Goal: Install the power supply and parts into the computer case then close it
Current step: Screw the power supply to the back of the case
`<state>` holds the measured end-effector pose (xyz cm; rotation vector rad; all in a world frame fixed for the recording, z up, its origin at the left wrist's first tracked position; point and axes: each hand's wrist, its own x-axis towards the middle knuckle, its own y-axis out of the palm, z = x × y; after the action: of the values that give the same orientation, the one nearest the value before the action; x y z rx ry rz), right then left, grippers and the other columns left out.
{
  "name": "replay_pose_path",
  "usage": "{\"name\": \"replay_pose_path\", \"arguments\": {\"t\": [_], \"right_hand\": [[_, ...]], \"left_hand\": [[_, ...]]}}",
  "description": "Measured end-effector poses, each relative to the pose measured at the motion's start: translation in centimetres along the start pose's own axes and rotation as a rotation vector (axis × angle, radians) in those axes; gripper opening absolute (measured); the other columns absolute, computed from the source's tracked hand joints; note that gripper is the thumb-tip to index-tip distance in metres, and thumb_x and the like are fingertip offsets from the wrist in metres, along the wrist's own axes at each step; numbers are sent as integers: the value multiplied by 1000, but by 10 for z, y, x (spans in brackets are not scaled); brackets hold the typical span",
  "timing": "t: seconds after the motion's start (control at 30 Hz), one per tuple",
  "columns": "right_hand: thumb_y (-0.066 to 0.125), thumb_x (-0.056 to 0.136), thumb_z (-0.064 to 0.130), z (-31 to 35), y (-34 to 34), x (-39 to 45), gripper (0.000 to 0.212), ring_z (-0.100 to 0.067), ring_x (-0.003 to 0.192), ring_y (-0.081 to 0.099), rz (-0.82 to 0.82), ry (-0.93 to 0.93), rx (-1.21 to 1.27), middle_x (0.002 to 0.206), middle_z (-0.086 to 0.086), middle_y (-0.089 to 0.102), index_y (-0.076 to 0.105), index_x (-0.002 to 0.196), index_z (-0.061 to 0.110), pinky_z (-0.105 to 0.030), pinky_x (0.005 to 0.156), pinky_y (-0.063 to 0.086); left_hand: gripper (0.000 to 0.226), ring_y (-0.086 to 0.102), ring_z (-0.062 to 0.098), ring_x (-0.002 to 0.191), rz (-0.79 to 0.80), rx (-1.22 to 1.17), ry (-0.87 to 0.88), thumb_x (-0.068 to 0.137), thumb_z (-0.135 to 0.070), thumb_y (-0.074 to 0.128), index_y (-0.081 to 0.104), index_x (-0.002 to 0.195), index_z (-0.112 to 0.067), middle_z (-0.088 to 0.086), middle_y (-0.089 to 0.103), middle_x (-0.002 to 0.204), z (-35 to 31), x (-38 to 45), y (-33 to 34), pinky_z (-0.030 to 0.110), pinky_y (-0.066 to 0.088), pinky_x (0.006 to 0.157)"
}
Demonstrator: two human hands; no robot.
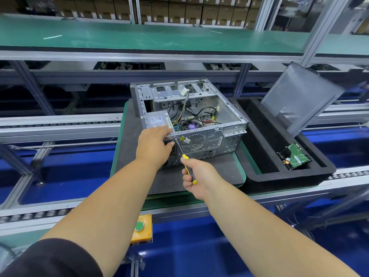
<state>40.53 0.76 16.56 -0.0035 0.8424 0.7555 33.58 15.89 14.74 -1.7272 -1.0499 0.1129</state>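
The open computer case (215, 136) lies on its side on a dark mat, its rear panel facing me. The grey power supply (157, 120) sits in its near left corner, above the motherboard and cables. My left hand (153, 144) rests on the power supply's near edge, fingers on top and thumb against the case's rear. My right hand (196, 176) grips a yellow-handled screwdriver (184, 156), whose shaft points up at the rear panel's top left corner. The case's side panel (299, 100) leans upright at the right.
A black foam tray (265, 172) to the right of the case holds a hard drive (295, 156) with a green board. The mat lies on a green pallet (117, 140) on a roller conveyor. A yellow box with a green button (139, 226) sits on the near rail.
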Motion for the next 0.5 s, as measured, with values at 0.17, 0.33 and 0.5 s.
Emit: {"name": "replay_pose_path", "arguments": {"t": [0.17,0.33,0.5], "right_hand": [[56,99,32,3,0,1,26,-10,48,41,-36,7,-87,67,-2,58,63,87,10,-18,39,32],[33,106,43,3,2,6,53,-8,42,39,-8,73,-96,57,1,55,68,88,6,-17,37,30],[68,91,32,0,4,4,22,-10,40,41,-4,45,19,71,-5,50,63,96,11,-18,37,31]], "left_hand": [[43,54,25,116,6,14,-3,83,-30,71,64,125,-24,-2,66,123,0,0,0,36,32,103],[42,54,25,114,-14,12,10,82,-28,73,65,123,-22,-1,67,121,0,-1,0,35,31,101],[42,54,25,116,-18,10,21,82,-27,73,65,123,-21,-2,65,125,-1,-2,0,32,28,101]]}}
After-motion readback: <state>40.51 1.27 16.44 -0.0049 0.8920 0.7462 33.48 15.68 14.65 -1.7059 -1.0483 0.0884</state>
